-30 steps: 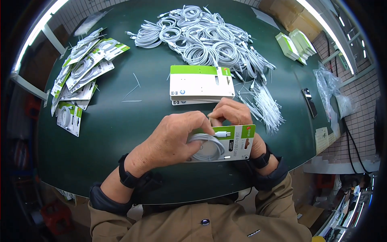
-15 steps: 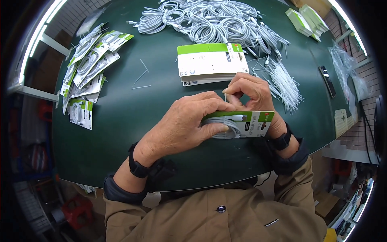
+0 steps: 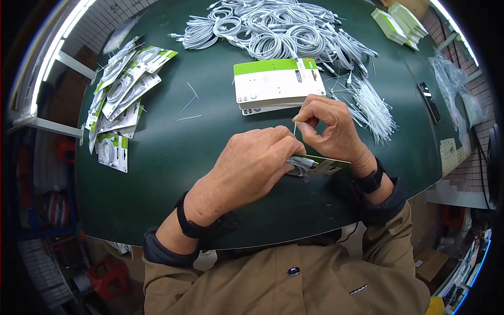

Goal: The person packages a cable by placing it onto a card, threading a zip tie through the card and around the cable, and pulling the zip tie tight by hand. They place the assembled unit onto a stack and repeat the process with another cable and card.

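My left hand (image 3: 244,163) is closed around a green-and-white packaging card (image 3: 336,164), held above the table in front of me. A coiled white USB cable (image 3: 303,161) lies against the card, partly covered by my left fingers. Just above the card's upper edge, my right hand (image 3: 332,126) pinches a thin white cable tie (image 3: 295,129) between thumb and fingertips. The tie runs down toward the card, where my left fingers hide its lower end. Beyond my hands sits a stack of flat green-and-white cards (image 3: 275,86).
Coiled white cables (image 3: 268,31) are heaped at the far side of the dark green table (image 3: 157,199). Loose cable ties (image 3: 375,107) spread to the right. Carded cables (image 3: 123,86) pile up at left. Card bundles (image 3: 394,26), a black handheld device (image 3: 429,102) and plastic bags (image 3: 446,79) lie right.
The card has tipped so its face shows more edge-on. My left hand has turned over its top edge, while my right hand still pinches the tie, now with more of it showing.
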`<state>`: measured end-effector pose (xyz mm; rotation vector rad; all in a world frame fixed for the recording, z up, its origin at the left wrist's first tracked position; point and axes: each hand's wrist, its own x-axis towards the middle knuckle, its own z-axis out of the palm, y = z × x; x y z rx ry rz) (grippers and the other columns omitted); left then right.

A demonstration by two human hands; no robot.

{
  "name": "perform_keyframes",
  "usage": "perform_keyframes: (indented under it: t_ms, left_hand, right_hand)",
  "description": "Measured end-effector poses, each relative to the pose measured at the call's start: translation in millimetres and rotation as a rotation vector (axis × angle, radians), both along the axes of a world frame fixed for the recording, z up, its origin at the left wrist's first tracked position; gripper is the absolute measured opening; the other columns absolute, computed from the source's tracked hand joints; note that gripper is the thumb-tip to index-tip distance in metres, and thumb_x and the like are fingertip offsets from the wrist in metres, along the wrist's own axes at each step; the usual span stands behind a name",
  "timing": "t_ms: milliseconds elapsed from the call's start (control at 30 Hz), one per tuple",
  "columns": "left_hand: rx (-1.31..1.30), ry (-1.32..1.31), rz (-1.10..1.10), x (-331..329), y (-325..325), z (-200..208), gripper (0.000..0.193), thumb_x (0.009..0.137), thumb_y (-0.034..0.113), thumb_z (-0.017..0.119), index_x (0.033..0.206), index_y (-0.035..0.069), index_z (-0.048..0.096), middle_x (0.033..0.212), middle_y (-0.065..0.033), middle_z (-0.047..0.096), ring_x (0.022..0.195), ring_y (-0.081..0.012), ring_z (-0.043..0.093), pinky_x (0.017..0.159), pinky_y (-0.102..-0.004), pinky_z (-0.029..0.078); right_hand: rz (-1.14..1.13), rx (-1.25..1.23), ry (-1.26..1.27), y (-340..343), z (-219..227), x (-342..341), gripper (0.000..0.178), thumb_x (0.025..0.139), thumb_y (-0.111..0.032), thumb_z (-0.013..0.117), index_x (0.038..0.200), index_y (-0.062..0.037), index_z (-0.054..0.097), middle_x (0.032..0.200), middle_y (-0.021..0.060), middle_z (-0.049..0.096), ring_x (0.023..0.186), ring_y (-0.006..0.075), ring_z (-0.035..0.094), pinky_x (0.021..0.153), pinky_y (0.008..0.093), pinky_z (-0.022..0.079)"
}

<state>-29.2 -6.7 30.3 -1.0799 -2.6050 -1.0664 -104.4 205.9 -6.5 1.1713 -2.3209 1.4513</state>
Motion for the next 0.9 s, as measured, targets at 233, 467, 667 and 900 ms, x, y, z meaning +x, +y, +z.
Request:
perform_keyframes:
  t_ms: [233, 467, 667, 900]
  left_hand:
    - [-0.087, 0.054, 0.024, 4, 4, 2, 0.030, 0.077, 0.000, 0.077, 0.104, 0.006, 0.064, 0.097, -0.0100, 0.064, 0.087, -0.0329, 0.067, 0.074, -0.0421, 0.053]
    - [-0.058, 0.023, 0.079, 2, 2, 2, 0.031, 0.080, -0.002, 0.073, 0.109, 0.004, 0.063, 0.098, -0.0138, 0.063, 0.092, -0.0363, 0.065, 0.076, -0.0429, 0.053]
    - [0.003, 0.089, 0.264, -10, -17, 0, 0.039, 0.082, -0.006, 0.070, 0.120, 0.002, 0.062, 0.104, -0.0160, 0.063, 0.096, -0.0360, 0.065, 0.082, -0.0396, 0.053]
    - [0.606, -0.344, 0.474, -19, -19, -11, 0.047, 0.092, -0.009, 0.063, 0.137, 0.005, 0.060, 0.109, -0.0052, 0.062, 0.099, -0.0149, 0.063, 0.092, -0.0306, 0.051]
  right_hand:
    - [0.020, 0.036, -0.024, 2, -5, -5, 0.011, 0.074, 0.009, 0.066, 0.079, -0.0007, 0.062, 0.074, 0.0065, 0.063, 0.063, 0.0151, 0.063, 0.060, 0.0260, 0.050]
    - [-0.007, 0.016, -0.252, 11, -8, -12, 0.011, 0.087, 0.004, 0.065, 0.094, -0.0021, 0.072, 0.079, 0.0044, 0.069, 0.065, 0.0115, 0.063, 0.062, 0.0252, 0.052]
    - [-0.072, -0.381, -0.627, 23, 0, -21, 0.021, 0.099, -0.012, 0.066, 0.114, 0.0013, 0.068, 0.095, 0.0057, 0.072, 0.080, 0.0100, 0.065, 0.070, 0.0248, 0.053]
    - [-0.178, -0.564, -0.535, -2, -3, 1, 0.042, 0.102, -0.024, 0.066, 0.131, 0.0048, 0.058, 0.114, 0.0090, 0.069, 0.097, 0.0113, 0.064, 0.079, 0.0247, 0.052]
